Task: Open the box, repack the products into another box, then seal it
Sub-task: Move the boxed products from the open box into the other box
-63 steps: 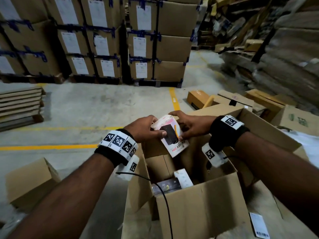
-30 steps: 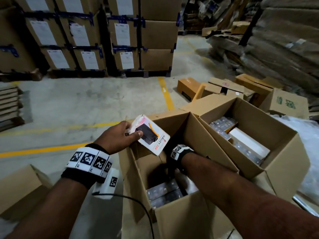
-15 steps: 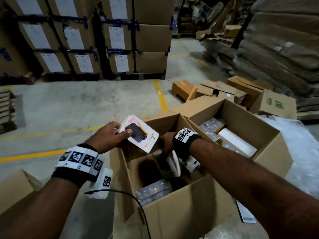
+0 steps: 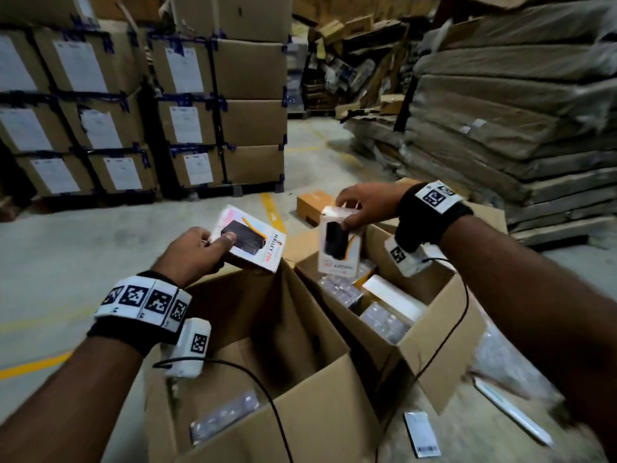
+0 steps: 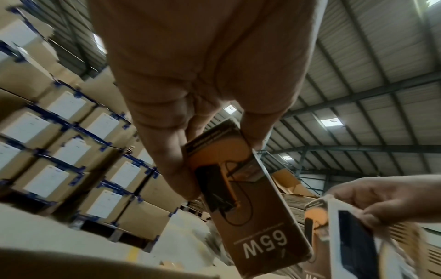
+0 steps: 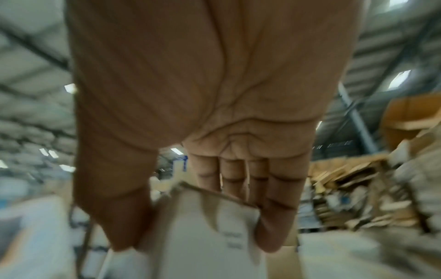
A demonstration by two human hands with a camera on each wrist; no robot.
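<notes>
Two open cardboard boxes stand side by side on the floor. The near box (image 4: 300, 416) holds a few wrapped packs at its bottom. The right box (image 4: 444, 315) is fuller, with wrapped packs and a white carton. My left hand (image 4: 197, 252) grips a white product pack (image 4: 252, 240) above the near box's far edge; its orange back (image 5: 250, 203) shows in the left wrist view. My right hand (image 4: 364, 203) pinches the top of a second product pack (image 4: 339, 243), upright above the right box's far left corner. That pack (image 6: 210, 232) is blurred in the right wrist view.
Strapped stacks of labelled cartons (image 4: 140, 105) stand on pallets behind. Flattened cardboard piles (image 4: 517, 121) rise at the right. A small orange box (image 4: 314, 203) lies on the floor beyond. A label slip (image 4: 422, 434) lies at the lower right. Yellow floor lines (image 4: 33, 365) run at left.
My right hand came up out of the near box holding a second product pack and swung right, over the right box. My left hand kept its pack, shifting slightly.
</notes>
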